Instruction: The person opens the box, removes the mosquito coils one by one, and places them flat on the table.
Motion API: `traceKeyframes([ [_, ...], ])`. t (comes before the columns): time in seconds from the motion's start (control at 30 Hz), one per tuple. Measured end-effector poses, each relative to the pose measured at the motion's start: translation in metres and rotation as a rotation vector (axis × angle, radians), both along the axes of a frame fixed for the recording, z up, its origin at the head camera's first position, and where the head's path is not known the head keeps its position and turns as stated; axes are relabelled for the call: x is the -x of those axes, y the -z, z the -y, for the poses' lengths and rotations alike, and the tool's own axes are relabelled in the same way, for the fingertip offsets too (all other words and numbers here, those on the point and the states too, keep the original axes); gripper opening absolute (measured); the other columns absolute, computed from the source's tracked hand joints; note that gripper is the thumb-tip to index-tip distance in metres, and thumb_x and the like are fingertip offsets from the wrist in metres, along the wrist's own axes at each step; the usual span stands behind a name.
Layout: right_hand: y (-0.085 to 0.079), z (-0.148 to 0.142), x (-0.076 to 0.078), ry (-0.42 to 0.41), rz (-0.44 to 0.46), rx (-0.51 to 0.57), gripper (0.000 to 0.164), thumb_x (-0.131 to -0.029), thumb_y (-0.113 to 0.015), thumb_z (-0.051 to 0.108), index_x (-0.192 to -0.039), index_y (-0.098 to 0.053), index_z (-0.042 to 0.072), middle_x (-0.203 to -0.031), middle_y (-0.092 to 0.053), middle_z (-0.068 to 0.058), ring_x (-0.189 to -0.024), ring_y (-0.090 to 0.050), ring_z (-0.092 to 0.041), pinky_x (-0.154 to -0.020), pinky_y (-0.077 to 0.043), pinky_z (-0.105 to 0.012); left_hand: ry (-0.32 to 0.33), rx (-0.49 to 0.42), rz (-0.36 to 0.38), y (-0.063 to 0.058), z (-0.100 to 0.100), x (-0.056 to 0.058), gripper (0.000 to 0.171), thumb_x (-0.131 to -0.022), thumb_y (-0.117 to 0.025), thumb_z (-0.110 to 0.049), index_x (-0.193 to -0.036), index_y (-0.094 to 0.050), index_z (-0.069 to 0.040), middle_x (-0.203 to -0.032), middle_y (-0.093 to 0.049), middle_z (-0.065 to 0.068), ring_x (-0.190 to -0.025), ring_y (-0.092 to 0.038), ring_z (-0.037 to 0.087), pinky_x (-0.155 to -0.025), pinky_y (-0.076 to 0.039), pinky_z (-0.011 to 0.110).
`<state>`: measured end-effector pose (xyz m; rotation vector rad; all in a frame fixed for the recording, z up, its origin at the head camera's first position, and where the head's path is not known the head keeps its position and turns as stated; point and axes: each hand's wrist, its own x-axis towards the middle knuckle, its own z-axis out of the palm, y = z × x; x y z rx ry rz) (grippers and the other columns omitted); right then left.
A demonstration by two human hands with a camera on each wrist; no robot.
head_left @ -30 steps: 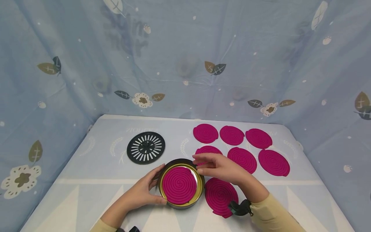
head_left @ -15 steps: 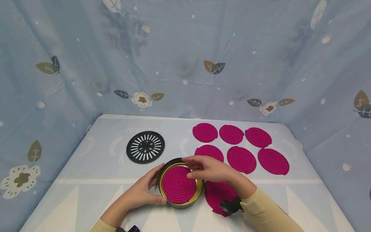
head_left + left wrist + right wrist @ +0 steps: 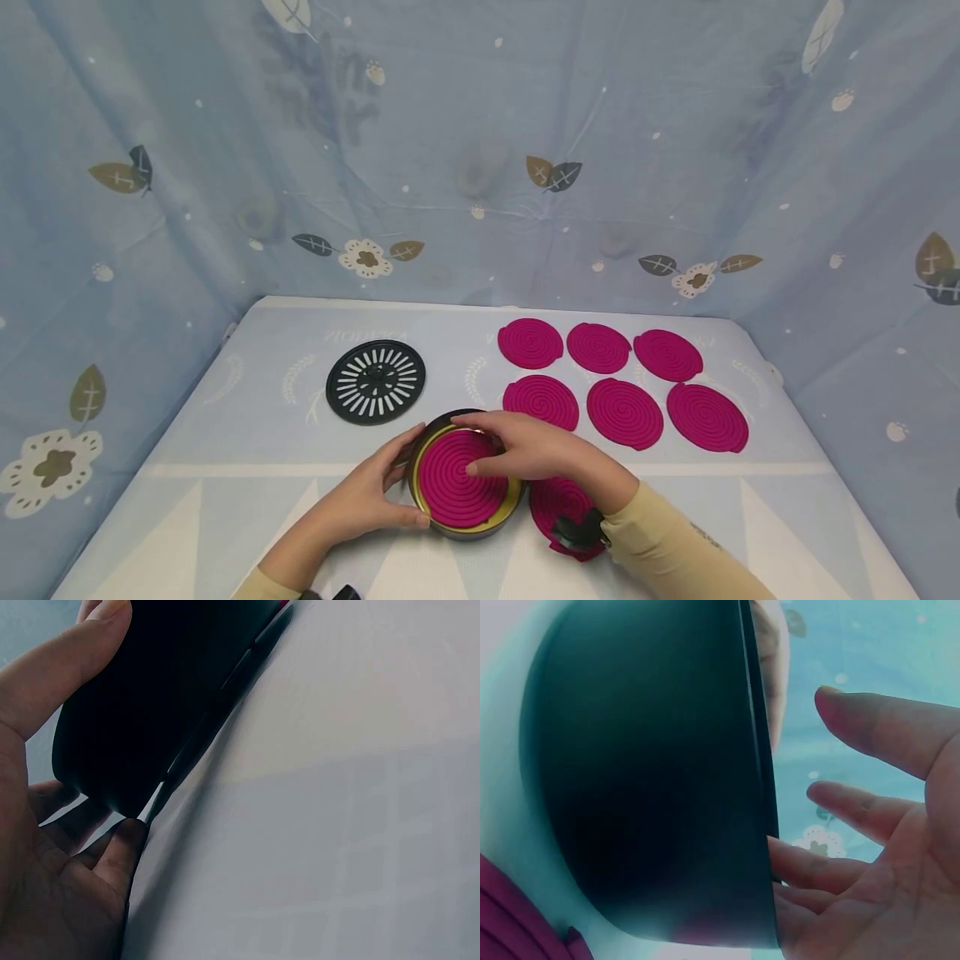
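A round tin [image 3: 474, 534], dark outside and gold inside, stands near the front of the table in the head view. One magenta mosquito coil [image 3: 456, 492] lies in it. My left hand [image 3: 367, 498] holds the tin's left side, thumb in front and fingers behind; the left wrist view shows the thumb and fingers around the dark wall [image 3: 150, 697]. Over the tin's right part is my right hand [image 3: 528, 446], above the coil. In the right wrist view its loosely spread fingers [image 3: 855, 806] reach across the tin's rim, pinching nothing visible; the lowest fingers are partly hidden.
A black slotted lid [image 3: 375, 382] lies behind the tin to the left. Another coil [image 3: 558, 508] is partly under the right wrist. Several more coils [image 3: 625, 413] lie in two rows at the back right. A patterned curtain [image 3: 480, 150] hangs behind the table.
My right hand has moved left, from beside the tin's right rim to over the coil inside it. The left hand keeps its hold on the tin.
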<state>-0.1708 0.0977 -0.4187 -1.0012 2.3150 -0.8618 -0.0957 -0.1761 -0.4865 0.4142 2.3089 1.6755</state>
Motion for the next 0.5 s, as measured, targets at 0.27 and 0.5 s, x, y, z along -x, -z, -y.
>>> traceKeyframes([
  [0.27,-0.0011,0.0073,-0.0015,-0.014,-0.048,-0.028,0.069,-0.089,-0.07,0.047,-0.149,-0.045,0.026,-0.135,-0.057,0.003,-0.124,-0.053,-0.014,-0.103,-0.05,-0.037,-0.013,0.01,0.008,-0.0015,-0.0007,-0.0002,0.12,-0.062,-0.096,-0.026,-0.158,-0.024,-0.018,-0.153,-0.036,-0.002,-0.142,-0.032,0.015,-0.113,-0.034,0.022],
  [0.5,-0.0025,0.0065,-0.0019,-0.003,-0.065,-0.007,0.069,-0.089,-0.07,0.046,-0.149,-0.045,0.024,-0.13,-0.058,-0.001,-0.114,-0.056,-0.017,-0.093,-0.053,-0.031,-0.008,0.009,0.009,-0.0004,-0.001,-0.0001,0.121,-0.061,-0.096,-0.028,-0.158,-0.024,-0.018,-0.154,-0.036,-0.002,-0.142,-0.033,0.015,-0.113,-0.034,0.021],
])
